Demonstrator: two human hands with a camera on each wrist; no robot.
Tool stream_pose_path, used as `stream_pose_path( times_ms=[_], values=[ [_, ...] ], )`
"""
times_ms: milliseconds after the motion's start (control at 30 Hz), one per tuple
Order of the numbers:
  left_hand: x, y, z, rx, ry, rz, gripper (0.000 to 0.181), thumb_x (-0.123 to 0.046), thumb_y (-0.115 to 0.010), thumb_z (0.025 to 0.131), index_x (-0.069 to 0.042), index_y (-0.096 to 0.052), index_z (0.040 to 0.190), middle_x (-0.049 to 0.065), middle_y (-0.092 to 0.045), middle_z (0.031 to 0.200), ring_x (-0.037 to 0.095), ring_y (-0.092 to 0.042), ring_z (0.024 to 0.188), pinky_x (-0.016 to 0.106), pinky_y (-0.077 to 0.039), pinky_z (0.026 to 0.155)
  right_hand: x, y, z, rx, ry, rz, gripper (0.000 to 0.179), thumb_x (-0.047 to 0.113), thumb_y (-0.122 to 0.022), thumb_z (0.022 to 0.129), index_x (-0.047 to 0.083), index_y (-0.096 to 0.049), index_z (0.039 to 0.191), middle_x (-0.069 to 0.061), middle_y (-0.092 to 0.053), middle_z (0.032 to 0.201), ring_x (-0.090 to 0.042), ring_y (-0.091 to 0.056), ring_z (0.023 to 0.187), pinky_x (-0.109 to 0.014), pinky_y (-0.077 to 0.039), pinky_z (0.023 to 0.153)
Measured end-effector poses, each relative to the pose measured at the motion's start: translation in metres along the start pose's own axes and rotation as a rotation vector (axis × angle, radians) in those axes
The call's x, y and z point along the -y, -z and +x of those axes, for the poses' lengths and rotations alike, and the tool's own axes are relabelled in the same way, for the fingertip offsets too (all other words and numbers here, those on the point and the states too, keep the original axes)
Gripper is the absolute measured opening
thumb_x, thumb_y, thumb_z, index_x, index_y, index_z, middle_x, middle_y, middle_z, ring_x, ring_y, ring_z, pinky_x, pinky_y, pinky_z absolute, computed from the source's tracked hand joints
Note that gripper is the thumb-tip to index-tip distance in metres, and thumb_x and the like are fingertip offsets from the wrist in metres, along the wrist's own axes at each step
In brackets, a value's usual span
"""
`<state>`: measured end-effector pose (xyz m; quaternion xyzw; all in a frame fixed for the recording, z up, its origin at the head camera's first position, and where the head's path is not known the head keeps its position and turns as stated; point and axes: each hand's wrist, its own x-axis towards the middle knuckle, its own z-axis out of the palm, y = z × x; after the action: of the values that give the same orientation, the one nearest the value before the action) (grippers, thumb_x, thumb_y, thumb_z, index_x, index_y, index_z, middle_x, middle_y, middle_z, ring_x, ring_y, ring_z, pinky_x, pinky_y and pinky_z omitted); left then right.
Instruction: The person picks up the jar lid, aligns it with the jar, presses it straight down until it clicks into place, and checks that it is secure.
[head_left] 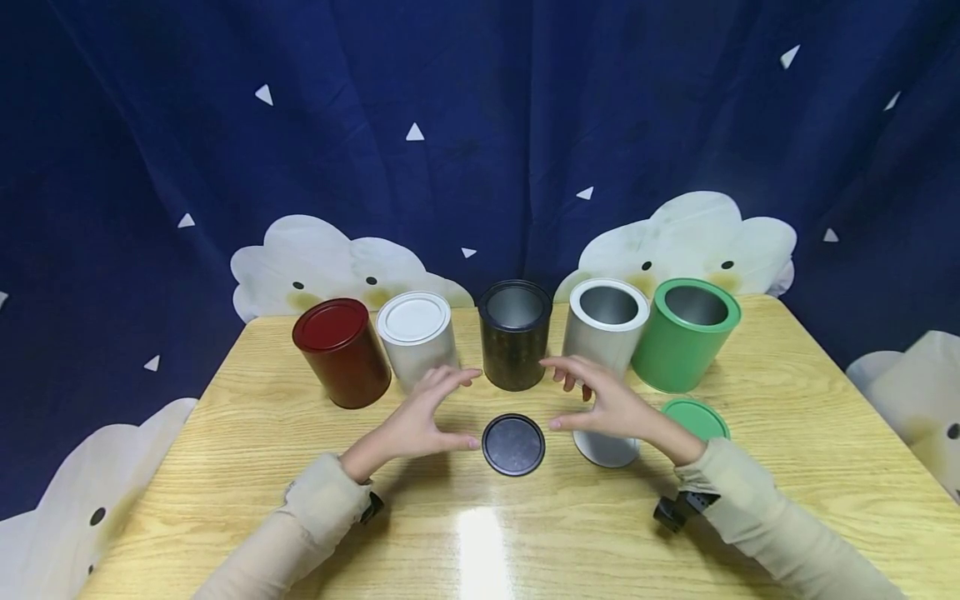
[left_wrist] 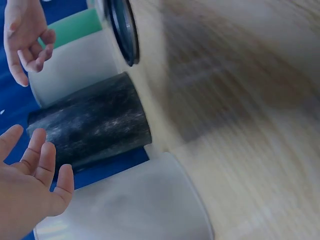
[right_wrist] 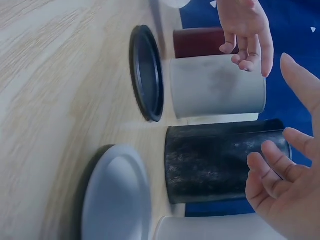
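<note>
My left hand (head_left: 426, 419) hovers over the table with thumb and fingers spread apart, holding nothing. Facing it, my right hand (head_left: 600, 400) is spread the same way, also with nothing in it. Between and just below them lies a round black lid (head_left: 513, 445) flat on the table. Behind the hands stands an uncovered black can (head_left: 514, 342), its grey inside showing. A white lid (head_left: 607, 448) lies partly hidden under my right hand. In the right wrist view, the black lid (right_wrist: 147, 73) and white lid (right_wrist: 117, 197) both show apart from the fingers.
A red can (head_left: 342, 354) and a white can (head_left: 417, 337) with lids on stand at the left. To the right are an uncovered white can (head_left: 606, 329) and an uncovered green can (head_left: 684, 337). A green lid (head_left: 697, 418) lies before them. Behind hangs a blue curtain (head_left: 480, 167).
</note>
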<state>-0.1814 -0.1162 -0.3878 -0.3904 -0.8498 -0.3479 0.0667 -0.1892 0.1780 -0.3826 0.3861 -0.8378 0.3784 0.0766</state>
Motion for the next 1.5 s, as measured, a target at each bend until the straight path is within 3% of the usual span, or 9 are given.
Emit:
stream_pose_path(
  times_ms=[433,733,1033,1500],
  values=[
    [0.007,-0.013,0.001,0.058,0.021,-0.004,0.085,-0.033,-0.082,0.062,-0.008,-0.044,0.133,0.012,-0.049,0.116,0.025,-0.041,0.108,0.046,-0.034,0.087,-0.019,-0.018,-0.009,0.104,-0.064,0.035,0.079,0.027,-0.081,0.066,0.005,-0.044,0.131,-0.014,-0.052,0.101,-0.028,-0.051,0.081,-0.034,-0.045,0.056],
    [0.015,-0.024,0.004,0.123,0.046,0.017,0.085,-0.035,-0.081,0.063,-0.009,-0.042,0.134,0.015,-0.047,0.118,0.025,-0.040,0.109,0.043,-0.032,0.082,-0.023,-0.028,-0.010,0.138,-0.045,0.067,0.083,0.028,-0.082,0.064,0.000,-0.042,0.131,-0.016,-0.052,0.098,-0.027,-0.050,0.079,-0.033,-0.045,0.059],
    [0.022,-0.030,0.003,0.206,0.100,0.079,0.086,-0.039,-0.082,0.061,-0.011,-0.045,0.133,0.008,-0.046,0.116,0.021,-0.039,0.102,0.037,-0.029,0.077,-0.024,-0.036,-0.014,0.229,-0.086,0.006,0.086,0.032,-0.084,0.061,0.002,-0.043,0.131,-0.010,-0.047,0.091,-0.020,-0.045,0.072,-0.024,-0.040,0.060],
    [0.027,-0.035,0.006,0.325,0.171,0.075,0.082,-0.039,-0.083,0.059,-0.012,-0.050,0.130,0.011,-0.045,0.116,0.026,-0.038,0.101,0.037,-0.028,0.074,-0.018,-0.045,-0.014,0.224,-0.163,-0.107,0.087,0.035,-0.086,0.055,0.004,-0.050,0.127,-0.007,-0.045,0.095,-0.019,-0.043,0.085,-0.030,-0.038,0.071]
  ],
)
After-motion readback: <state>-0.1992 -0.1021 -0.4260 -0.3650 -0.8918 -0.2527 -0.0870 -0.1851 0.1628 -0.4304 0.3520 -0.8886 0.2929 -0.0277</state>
